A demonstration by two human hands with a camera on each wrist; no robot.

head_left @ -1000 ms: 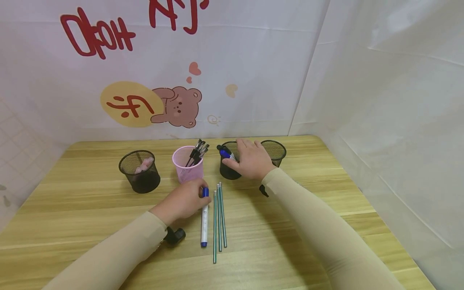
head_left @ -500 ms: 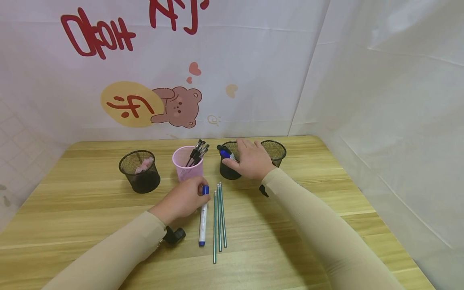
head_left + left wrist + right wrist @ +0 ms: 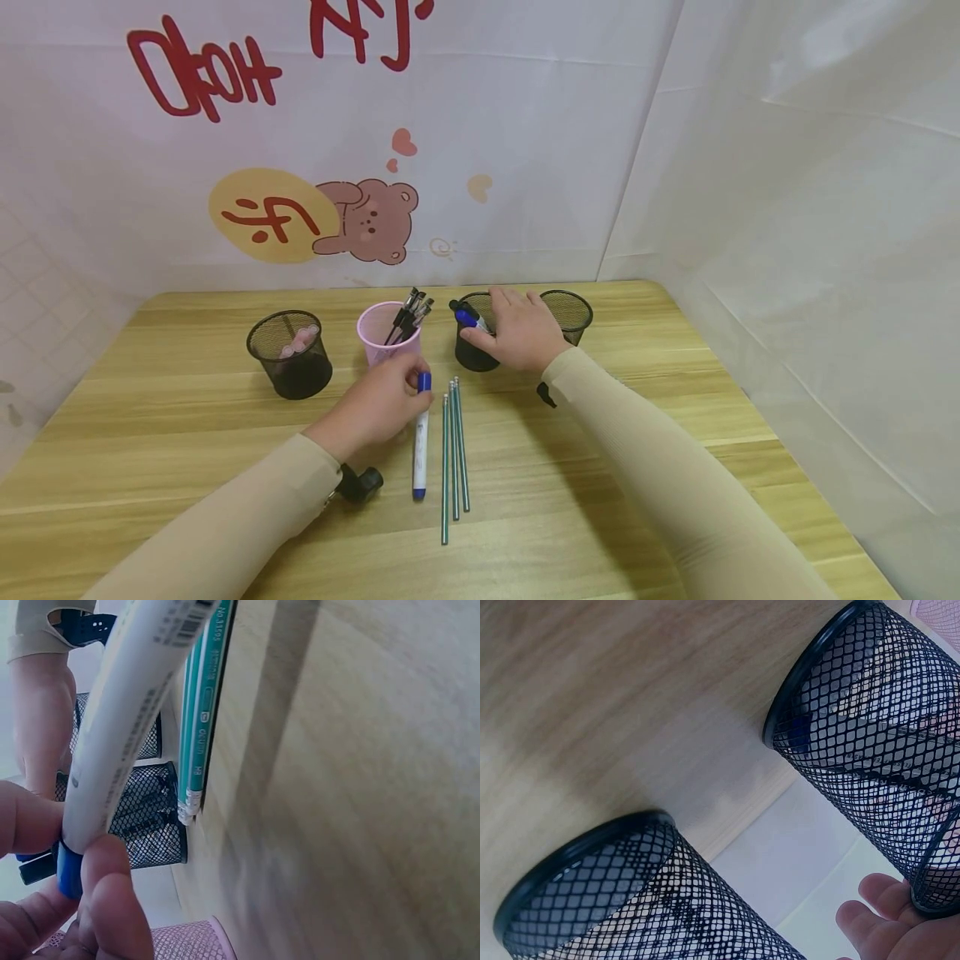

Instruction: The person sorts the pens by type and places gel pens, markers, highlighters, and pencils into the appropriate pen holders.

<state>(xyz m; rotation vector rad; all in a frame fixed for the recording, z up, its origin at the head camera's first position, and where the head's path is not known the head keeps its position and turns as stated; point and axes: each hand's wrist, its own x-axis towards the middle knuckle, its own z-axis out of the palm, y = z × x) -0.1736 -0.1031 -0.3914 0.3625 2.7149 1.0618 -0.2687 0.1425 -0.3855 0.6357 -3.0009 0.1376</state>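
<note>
White-barrelled marker (image 3: 421, 450), blue at both ends, is pinched at its upper blue cap by the thumb and fingertips of the left hand (image 3: 378, 404), just below centre of the head view. The wrist view confirms fingers (image 3: 112, 900) curled around the cap, with the barrel running away from the hand. The far tip looks close to or resting on the wooden table (image 3: 675, 400); contact cannot be confirmed. Gripping at the cap end appears to let the marker be tilted up lengthwise. The left forearm enters from lower left, wrist low, knuckles uppermost.

Immediately right of the marker lie three green pencils (image 3: 453, 450), parallel and touching or nearly so, eraser ends pointing up-frame.

The right hand (image 3: 517, 332), right of centre, rests palm-down on the rim of a black mesh cup (image 3: 472, 354), fingers relaxed and spread rather than gripping, seemingly steadying the cup. A blue-capped marker (image 3: 467, 317) protrudes at its upper left edge. The right forearm extends from lower right.

A second black mesh cup (image 3: 570, 312) stands just right of that hand. A pink cup (image 3: 382, 346) holding black pens (image 3: 408, 312) stands above the left hand. A third mesh cup (image 3: 290, 354), with pale pink items inside, stands well apart at centre left.
</note>
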